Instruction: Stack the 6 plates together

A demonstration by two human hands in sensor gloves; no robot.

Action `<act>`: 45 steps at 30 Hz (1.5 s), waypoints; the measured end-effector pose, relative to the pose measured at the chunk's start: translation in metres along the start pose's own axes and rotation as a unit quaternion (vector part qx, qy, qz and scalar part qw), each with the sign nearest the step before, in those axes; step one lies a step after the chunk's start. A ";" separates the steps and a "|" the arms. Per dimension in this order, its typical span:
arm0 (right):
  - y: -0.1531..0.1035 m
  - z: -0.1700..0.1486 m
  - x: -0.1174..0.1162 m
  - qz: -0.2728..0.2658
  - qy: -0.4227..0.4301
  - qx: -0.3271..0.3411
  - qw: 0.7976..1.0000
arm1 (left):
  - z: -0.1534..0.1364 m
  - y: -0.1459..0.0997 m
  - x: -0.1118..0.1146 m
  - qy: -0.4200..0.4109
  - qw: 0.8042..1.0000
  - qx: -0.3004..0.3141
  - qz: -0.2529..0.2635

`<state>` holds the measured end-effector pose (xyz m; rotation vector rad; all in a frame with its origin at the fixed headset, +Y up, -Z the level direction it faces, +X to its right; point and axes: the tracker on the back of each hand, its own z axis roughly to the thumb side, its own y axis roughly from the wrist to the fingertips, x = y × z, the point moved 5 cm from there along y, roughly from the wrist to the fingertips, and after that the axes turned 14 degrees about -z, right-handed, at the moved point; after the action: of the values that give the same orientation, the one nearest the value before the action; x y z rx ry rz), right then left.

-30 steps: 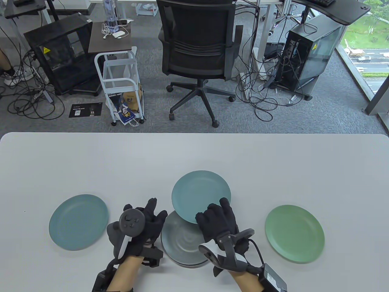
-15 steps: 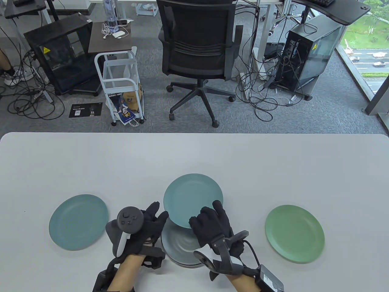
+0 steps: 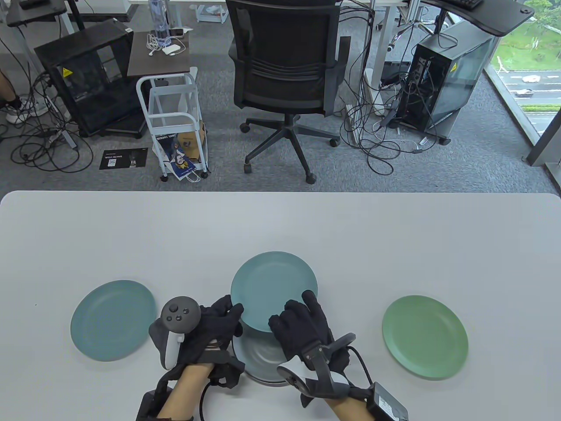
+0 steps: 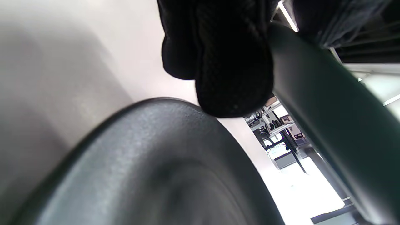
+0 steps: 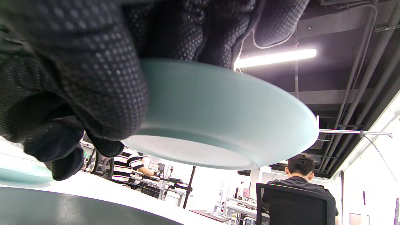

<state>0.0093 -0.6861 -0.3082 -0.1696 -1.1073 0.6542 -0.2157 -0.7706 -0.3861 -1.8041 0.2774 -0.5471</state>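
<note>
My right hand [image 3: 292,313] grips the near rim of a teal plate [image 3: 271,285] and holds it tilted, a little above a stack of grey plates [image 3: 258,357] near the table's front edge. In the right wrist view the teal plate [image 5: 218,125] hangs from my fingers [image 5: 103,78] over the grey plate [image 5: 62,206]. My left hand [image 3: 225,313] is at the stack's left side, its fingertips by the teal plate's left rim. In the left wrist view my fingers [image 4: 225,62] hang over the grey plate [image 4: 140,175]; whether they touch the teal rim [image 4: 328,109] is unclear.
A second teal plate [image 3: 113,320] lies flat on the white table [image 3: 280,219] to the left, and a green plate [image 3: 424,336] lies to the right. An office chair [image 3: 285,66] stands beyond the table's far edge.
My right hand has carried the teal plate leftward and nearer, so it covers more of the grey stack. My left hand has shifted slightly left, fingers closer to the plate's rim.
</note>
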 end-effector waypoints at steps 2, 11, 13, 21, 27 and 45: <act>0.000 0.003 0.000 0.001 0.004 0.005 1.000 | -0.008 0.002 0.001 -0.062 0.998 -0.012 -0.016; -0.001 0.015 -0.005 0.021 0.011 0.042 0.999 | -0.017 0.001 -0.004 -0.105 0.994 -0.040 -0.009; -0.001 0.017 -0.006 0.031 0.011 0.061 0.998 | -0.019 0.001 -0.006 -0.107 0.993 -0.048 -0.007; 0.003 -0.002 -0.008 0.064 0.006 0.065 0.996 | -0.018 -0.001 -0.014 -0.074 0.996 -0.053 0.020; -0.001 -0.042 -0.011 0.061 -0.007 0.000 0.998 | -0.020 0.004 -0.013 -0.064 0.996 -0.056 -0.003; -0.023 -0.114 -0.027 0.096 -0.034 -0.114 0.988 | -0.007 0.008 -0.005 0.010 0.997 -0.034 -0.066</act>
<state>0.1099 -0.6988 -0.3705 -0.4583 -1.2409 0.7083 -0.2228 -0.7765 -0.3937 -1.8922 0.1937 -0.6564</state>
